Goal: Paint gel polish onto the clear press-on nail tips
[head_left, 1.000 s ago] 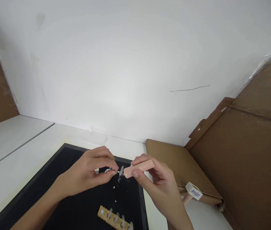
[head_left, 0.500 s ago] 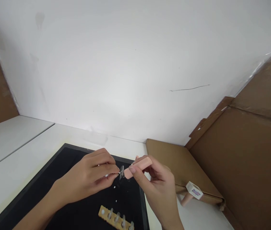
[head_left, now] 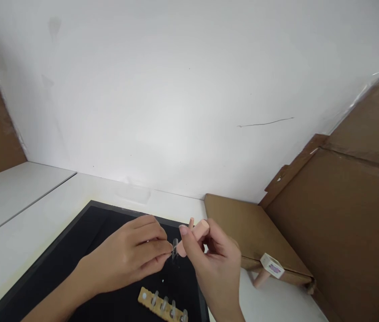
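My right hand (head_left: 214,264) is closed round a smooth pink cylinder (head_left: 198,231), its lower left end pointing toward my other hand. A slim pink piece (head_left: 191,222) sticks up behind the cylinder. With fingertips pinched, my left hand (head_left: 135,252) holds a small clear nail tip (head_left: 175,245), apparently by something thin at its base. The cylinder's end is right beside the nail tip; whether they touch I cannot tell. Below the hands, a wavy-edged yellowish strip (head_left: 158,305) bears several clear nail tips standing up and a white dot at its left end.
Under my hands lies a black mat (head_left: 108,223) with a raised rim and small white specks. At the right are a flat cardboard box (head_left: 239,223) and a small white box (head_left: 272,265) with a purple picture, near another pink cylinder (head_left: 261,278). A white wall (head_left: 176,112) stands behind.
My left hand has shifted slightly right and down with the clear nail tip. The pink cylinder has tilted in my right hand, turning one end more toward me.
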`<control>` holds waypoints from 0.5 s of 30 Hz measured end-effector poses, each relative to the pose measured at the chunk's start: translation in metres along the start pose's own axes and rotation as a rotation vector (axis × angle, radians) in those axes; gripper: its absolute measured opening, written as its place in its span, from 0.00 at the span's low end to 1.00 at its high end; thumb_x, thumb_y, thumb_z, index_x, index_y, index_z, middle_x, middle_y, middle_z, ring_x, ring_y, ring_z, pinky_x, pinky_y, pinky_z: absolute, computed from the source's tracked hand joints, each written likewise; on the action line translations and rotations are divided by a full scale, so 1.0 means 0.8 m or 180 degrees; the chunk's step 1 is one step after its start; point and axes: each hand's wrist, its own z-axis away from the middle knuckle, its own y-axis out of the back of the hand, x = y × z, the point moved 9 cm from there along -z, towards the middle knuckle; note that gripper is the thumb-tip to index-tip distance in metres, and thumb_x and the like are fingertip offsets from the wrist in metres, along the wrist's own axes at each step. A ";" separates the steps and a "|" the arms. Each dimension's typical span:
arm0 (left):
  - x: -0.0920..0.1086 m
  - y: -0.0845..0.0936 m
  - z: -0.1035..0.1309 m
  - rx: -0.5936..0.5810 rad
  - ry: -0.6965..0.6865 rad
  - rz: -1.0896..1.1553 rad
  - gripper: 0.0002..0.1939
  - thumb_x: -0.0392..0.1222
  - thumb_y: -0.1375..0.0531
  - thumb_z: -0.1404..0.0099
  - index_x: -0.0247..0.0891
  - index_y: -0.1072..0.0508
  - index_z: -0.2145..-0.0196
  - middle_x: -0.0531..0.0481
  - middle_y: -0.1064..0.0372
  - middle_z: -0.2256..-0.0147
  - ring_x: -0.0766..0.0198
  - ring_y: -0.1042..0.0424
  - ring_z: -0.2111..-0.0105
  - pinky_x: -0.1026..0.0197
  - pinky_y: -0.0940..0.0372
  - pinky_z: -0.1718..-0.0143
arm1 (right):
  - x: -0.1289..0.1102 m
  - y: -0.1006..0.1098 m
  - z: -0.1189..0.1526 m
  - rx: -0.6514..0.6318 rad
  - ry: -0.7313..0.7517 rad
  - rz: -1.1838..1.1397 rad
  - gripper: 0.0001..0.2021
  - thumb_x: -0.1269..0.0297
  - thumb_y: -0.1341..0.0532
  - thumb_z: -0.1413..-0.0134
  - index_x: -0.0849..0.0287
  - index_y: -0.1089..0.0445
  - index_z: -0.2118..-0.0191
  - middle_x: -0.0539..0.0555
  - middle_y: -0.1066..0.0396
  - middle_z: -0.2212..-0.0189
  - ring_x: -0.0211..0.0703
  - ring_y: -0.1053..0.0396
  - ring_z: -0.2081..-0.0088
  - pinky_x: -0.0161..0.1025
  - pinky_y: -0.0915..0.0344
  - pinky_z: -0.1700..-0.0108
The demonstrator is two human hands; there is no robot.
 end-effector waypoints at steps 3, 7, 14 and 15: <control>0.001 -0.001 -0.001 -0.0016 -0.0024 0.0025 0.07 0.27 0.44 0.38 0.35 0.30 0.65 0.49 0.32 0.72 0.68 0.38 0.73 0.63 0.35 0.71 | 0.001 0.001 -0.002 -0.0001 -0.0025 0.0026 0.20 0.62 0.41 0.45 0.55 0.48 0.83 0.45 0.41 0.88 0.34 0.49 0.84 0.36 0.42 0.78; -0.007 0.003 0.000 0.0065 0.0103 0.0297 0.07 0.28 0.43 0.38 0.36 0.29 0.65 0.48 0.31 0.71 0.66 0.34 0.71 0.63 0.34 0.71 | 0.007 0.006 -0.009 -0.0206 -0.0233 -0.0349 0.19 0.60 0.41 0.44 0.56 0.43 0.83 0.47 0.35 0.88 0.35 0.41 0.84 0.35 0.40 0.79; -0.031 0.006 0.001 0.0257 0.0478 0.0991 0.08 0.29 0.42 0.39 0.36 0.26 0.63 0.47 0.29 0.70 0.66 0.30 0.71 0.66 0.34 0.72 | -0.021 0.031 -0.015 -0.0442 0.0361 -0.0483 0.15 0.62 0.41 0.43 0.56 0.34 0.80 0.48 0.29 0.84 0.38 0.33 0.80 0.34 0.38 0.77; -0.033 0.005 0.000 0.0242 0.0534 0.1059 0.08 0.29 0.42 0.38 0.36 0.26 0.62 0.46 0.29 0.70 0.67 0.30 0.71 0.66 0.35 0.73 | -0.025 0.032 -0.014 -0.0504 0.0467 -0.0422 0.14 0.63 0.41 0.43 0.55 0.33 0.79 0.49 0.28 0.82 0.38 0.33 0.79 0.35 0.37 0.76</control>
